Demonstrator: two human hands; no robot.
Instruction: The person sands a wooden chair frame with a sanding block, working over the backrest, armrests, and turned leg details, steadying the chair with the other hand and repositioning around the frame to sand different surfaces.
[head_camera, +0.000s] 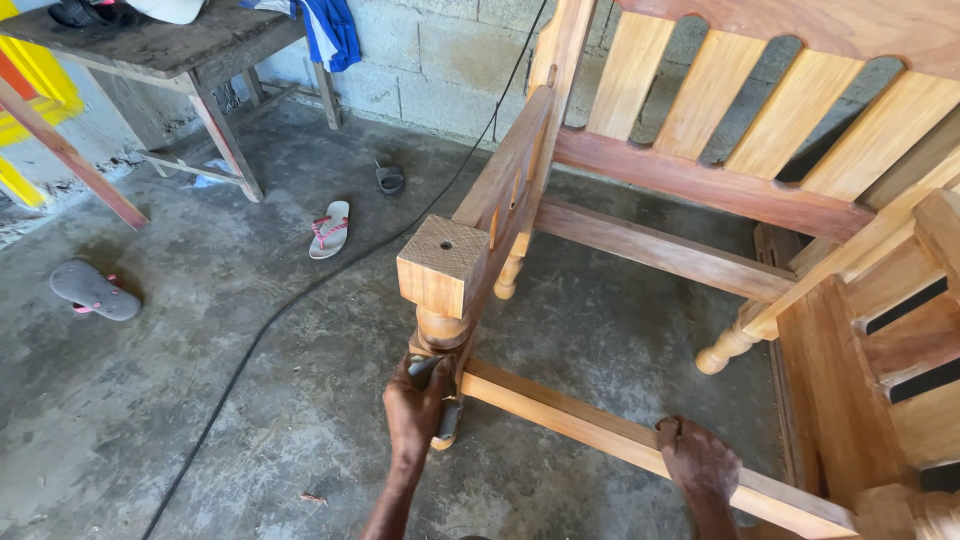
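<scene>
While the wooden bench frame (700, 200) stands on the concrete floor (200, 380), the left hand (418, 405) presses against the lower part of the turned front leg (442, 330), its fingers (432, 380) curled together around a small grey pad (448, 418) held to the wood. That leg sits at the near left corner of the frame, under a square block top (440, 262) with a small hole in it. The right hand (697, 462) rests on the low front rail (600, 425), fingers closed over its top edge, well apart from the left. A black cable (300, 295) runs across the floor beside the leg. Further off lie a pink-strapped sandal (329, 229) and a grey sandal (94, 290), near an old wooden desk (170, 45) by the block wall (440, 60).
</scene>
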